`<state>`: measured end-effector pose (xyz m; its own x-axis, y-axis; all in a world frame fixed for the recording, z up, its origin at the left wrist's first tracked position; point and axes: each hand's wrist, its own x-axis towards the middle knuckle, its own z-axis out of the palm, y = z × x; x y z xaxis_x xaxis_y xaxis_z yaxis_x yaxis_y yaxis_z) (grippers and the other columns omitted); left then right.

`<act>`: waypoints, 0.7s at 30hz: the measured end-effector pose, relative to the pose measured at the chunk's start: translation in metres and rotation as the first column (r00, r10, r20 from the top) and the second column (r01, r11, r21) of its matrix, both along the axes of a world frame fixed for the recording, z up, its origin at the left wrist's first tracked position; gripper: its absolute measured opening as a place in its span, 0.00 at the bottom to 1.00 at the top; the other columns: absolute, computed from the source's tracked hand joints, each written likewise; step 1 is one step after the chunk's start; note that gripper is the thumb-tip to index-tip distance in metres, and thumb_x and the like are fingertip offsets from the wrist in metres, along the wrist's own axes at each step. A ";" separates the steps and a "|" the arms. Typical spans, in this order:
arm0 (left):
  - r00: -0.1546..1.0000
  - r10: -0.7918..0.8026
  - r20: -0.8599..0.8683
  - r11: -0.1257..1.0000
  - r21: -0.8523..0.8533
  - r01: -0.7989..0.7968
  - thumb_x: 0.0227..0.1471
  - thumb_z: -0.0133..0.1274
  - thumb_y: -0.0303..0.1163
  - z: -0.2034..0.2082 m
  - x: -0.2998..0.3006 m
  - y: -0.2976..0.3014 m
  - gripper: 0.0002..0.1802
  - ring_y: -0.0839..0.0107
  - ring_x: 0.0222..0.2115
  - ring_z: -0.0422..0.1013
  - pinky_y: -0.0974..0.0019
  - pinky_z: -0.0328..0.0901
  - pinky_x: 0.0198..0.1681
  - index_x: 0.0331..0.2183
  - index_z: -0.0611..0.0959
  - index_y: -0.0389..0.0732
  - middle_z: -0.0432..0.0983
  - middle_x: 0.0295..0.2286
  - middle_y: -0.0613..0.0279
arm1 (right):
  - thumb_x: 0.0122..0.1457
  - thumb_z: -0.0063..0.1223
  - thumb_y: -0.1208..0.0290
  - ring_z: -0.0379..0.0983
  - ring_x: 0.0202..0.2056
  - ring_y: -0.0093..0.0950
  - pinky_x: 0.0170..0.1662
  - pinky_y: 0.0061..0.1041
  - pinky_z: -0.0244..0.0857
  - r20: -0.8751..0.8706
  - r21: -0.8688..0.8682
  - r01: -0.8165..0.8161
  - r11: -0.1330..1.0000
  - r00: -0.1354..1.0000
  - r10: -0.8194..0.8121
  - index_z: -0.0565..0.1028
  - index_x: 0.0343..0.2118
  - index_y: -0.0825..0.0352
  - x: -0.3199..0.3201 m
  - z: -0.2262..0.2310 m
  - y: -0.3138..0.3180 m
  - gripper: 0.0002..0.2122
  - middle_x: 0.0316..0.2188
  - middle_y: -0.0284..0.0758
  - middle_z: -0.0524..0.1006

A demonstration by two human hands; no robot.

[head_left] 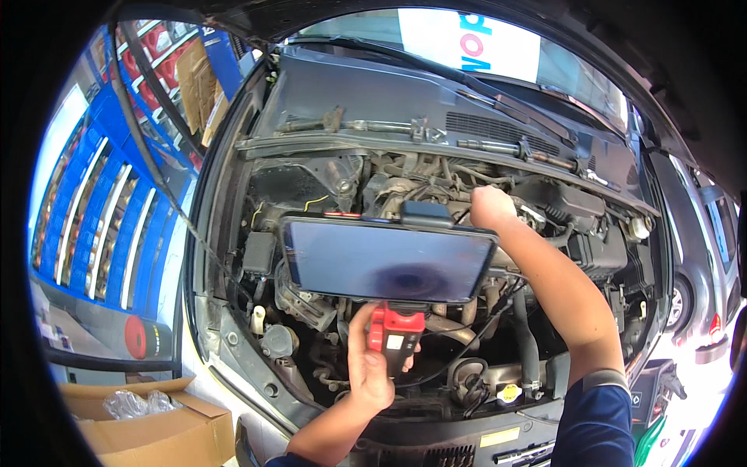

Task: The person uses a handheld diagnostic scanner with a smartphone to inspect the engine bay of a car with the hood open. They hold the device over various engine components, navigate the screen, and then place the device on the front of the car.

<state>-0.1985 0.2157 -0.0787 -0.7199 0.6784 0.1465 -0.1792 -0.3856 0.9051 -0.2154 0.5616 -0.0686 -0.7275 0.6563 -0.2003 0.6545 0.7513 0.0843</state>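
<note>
My left hand (369, 370) is wrapped round the red and black handle (397, 340) of a handheld borescope. Its wide, dark screen (373, 265) is tilted up over the middle of the engine bay and hides part of the engine. Below the screen, a thin black cable (471, 342) loops across the bay. My right arm reaches in from the lower right. Beyond the screen's right corner, my right hand (492, 207) is closed low over the engine (459, 201). What its fingers grip, if anything, is hidden from this side.
The raised hood frames the top of the view. Long metal tools, including a ratchet-like bar (373, 124) and another bar (498, 146), lie along the cowl below the windshield. Blue shelving (101, 194) and an open cardboard box (156, 436) stand left; another car (692, 257) is right.
</note>
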 end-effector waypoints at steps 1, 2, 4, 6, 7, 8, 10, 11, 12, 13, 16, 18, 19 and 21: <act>1.000 -0.013 -0.013 1.000 0.004 0.013 0.59 0.39 0.70 0.003 -0.001 0.000 0.50 0.69 0.21 0.69 0.69 0.66 0.23 0.65 0.51 0.40 0.74 0.30 0.44 | 0.56 0.52 0.77 0.81 0.43 0.42 0.47 0.37 0.76 0.007 0.006 -0.005 1.000 1.000 0.005 0.83 0.36 0.70 -0.002 -0.003 -0.001 0.09 0.40 0.48 0.83; 1.000 -0.001 -0.010 1.000 0.002 0.001 0.59 0.39 0.70 0.005 -0.001 -0.001 0.51 0.70 0.21 0.69 0.70 0.66 0.23 0.64 0.52 0.37 0.74 0.30 0.45 | 0.56 0.52 0.77 0.81 0.43 0.42 0.47 0.37 0.76 0.014 0.011 -0.010 1.000 1.000 0.009 0.83 0.36 0.70 -0.003 -0.006 -0.001 0.09 0.40 0.48 0.83; 1.000 -0.004 0.003 1.000 0.007 0.004 0.59 0.40 0.70 0.006 -0.001 -0.002 0.50 0.71 0.21 0.69 0.70 0.66 0.24 0.64 0.52 0.38 0.74 0.30 0.45 | 0.56 0.53 0.77 0.81 0.43 0.42 0.47 0.36 0.76 0.026 0.010 0.002 1.000 1.000 -0.002 0.83 0.36 0.69 -0.006 -0.011 -0.001 0.09 0.40 0.47 0.83; 1.000 -0.006 0.000 1.000 0.015 0.006 0.59 0.40 0.70 0.006 -0.002 -0.003 0.50 0.71 0.22 0.69 0.70 0.66 0.24 0.64 0.53 0.38 0.75 0.30 0.45 | 0.56 0.53 0.77 0.81 0.43 0.42 0.47 0.36 0.76 0.037 0.008 0.016 1.000 0.999 -0.016 0.83 0.36 0.69 -0.007 -0.015 0.000 0.09 0.39 0.47 0.83; 1.000 -0.009 -0.004 1.000 0.018 0.009 0.59 0.40 0.70 0.006 -0.003 -0.003 0.50 0.71 0.22 0.69 0.70 0.66 0.24 0.64 0.53 0.38 0.75 0.30 0.45 | 0.55 0.53 0.76 0.81 0.43 0.41 0.47 0.36 0.76 0.030 0.011 0.014 1.000 0.999 -0.014 0.84 0.36 0.68 -0.008 -0.017 0.001 0.09 0.39 0.46 0.83; 1.000 -0.009 -0.002 1.000 0.021 0.009 0.58 0.40 0.70 0.006 -0.003 -0.003 0.50 0.71 0.22 0.69 0.70 0.66 0.24 0.64 0.53 0.38 0.75 0.30 0.45 | 0.55 0.53 0.76 0.81 0.43 0.41 0.47 0.36 0.76 0.013 0.034 0.015 0.999 1.000 -0.016 0.84 0.36 0.68 -0.007 -0.024 0.004 0.09 0.39 0.46 0.83; 1.000 -0.008 0.003 1.000 0.026 0.008 0.58 0.40 0.70 0.005 -0.003 -0.003 0.50 0.71 0.22 0.69 0.71 0.66 0.24 0.63 0.53 0.38 0.75 0.30 0.45 | 0.55 0.54 0.76 0.81 0.43 0.41 0.47 0.37 0.76 -0.021 0.076 0.018 0.997 1.000 -0.016 0.84 0.35 0.68 -0.008 -0.037 0.007 0.09 0.39 0.46 0.83; 1.000 -0.001 0.002 1.000 0.024 0.001 0.58 0.40 0.70 0.004 -0.003 -0.004 0.50 0.71 0.22 0.69 0.71 0.66 0.24 0.63 0.53 0.38 0.75 0.30 0.45 | 0.54 0.54 0.76 0.81 0.43 0.42 0.47 0.37 0.76 -0.030 0.051 0.019 0.999 0.999 -0.017 0.83 0.36 0.68 -0.008 -0.038 0.008 0.09 0.40 0.46 0.83; 1.000 0.006 0.002 1.000 0.023 -0.006 0.58 0.40 0.70 0.003 -0.003 -0.004 0.50 0.71 0.22 0.69 0.71 0.66 0.24 0.63 0.53 0.38 0.75 0.30 0.45 | 0.54 0.54 0.76 0.81 0.43 0.42 0.47 0.37 0.76 -0.010 0.022 0.007 1.000 1.000 -0.006 0.83 0.36 0.68 -0.008 -0.037 0.009 0.09 0.40 0.46 0.83; 1.000 0.012 0.001 1.000 0.021 -0.012 0.58 0.40 0.70 0.002 -0.003 -0.005 0.50 0.72 0.21 0.69 0.71 0.66 0.24 0.63 0.53 0.38 0.75 0.30 0.45 | 0.54 0.54 0.76 0.81 0.43 0.42 0.47 0.37 0.76 0.010 -0.008 -0.005 1.000 1.000 0.005 0.83 0.36 0.68 -0.008 -0.030 0.006 0.09 0.40 0.46 0.83; 1.000 0.011 0.002 1.000 0.018 -0.011 0.58 0.41 0.70 0.003 -0.003 -0.005 0.50 0.72 0.21 0.70 0.70 0.66 0.24 0.63 0.54 0.38 0.75 0.30 0.45 | 0.54 0.53 0.76 0.81 0.43 0.42 0.47 0.37 0.75 0.021 -0.026 -0.041 0.999 0.999 0.041 0.83 0.37 0.67 -0.007 -0.033 0.009 0.10 0.40 0.46 0.83; 1.000 -0.001 -0.010 0.999 0.036 0.001 0.58 0.41 0.69 0.002 -0.004 -0.003 0.49 0.71 0.21 0.70 0.70 0.66 0.24 0.63 0.54 0.38 0.75 0.30 0.45 | 0.54 0.54 0.75 0.81 0.43 0.42 0.48 0.37 0.75 0.006 -0.027 -0.031 0.999 1.000 0.031 0.82 0.38 0.66 -0.007 -0.041 0.016 0.10 0.40 0.46 0.83; 1.000 -0.003 -0.016 0.999 0.041 0.003 0.59 0.41 0.69 0.001 -0.004 -0.004 0.49 0.71 0.21 0.70 0.70 0.66 0.23 0.63 0.54 0.38 0.75 0.30 0.45 | 0.54 0.54 0.75 0.81 0.43 0.42 0.48 0.37 0.75 0.016 -0.037 -0.030 0.999 0.999 0.030 0.82 0.38 0.67 -0.008 -0.041 0.014 0.10 0.41 0.46 0.82; 1.000 0.002 -0.017 0.999 0.037 -0.001 0.59 0.41 0.69 0.000 -0.004 -0.005 0.49 0.71 0.21 0.70 0.70 0.66 0.23 0.63 0.54 0.38 0.75 0.30 0.45 | 0.53 0.55 0.75 0.81 0.44 0.42 0.48 0.37 0.75 0.035 -0.056 -0.028 0.998 0.999 0.030 0.82 0.39 0.67 -0.010 -0.041 0.012 0.11 0.41 0.46 0.82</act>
<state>-0.2027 0.2104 -0.0788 -0.7180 0.6715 0.1832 -0.1636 -0.4186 0.8933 -0.2254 0.5733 -0.1095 -0.7375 0.6224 -0.2622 0.6300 0.7739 0.0649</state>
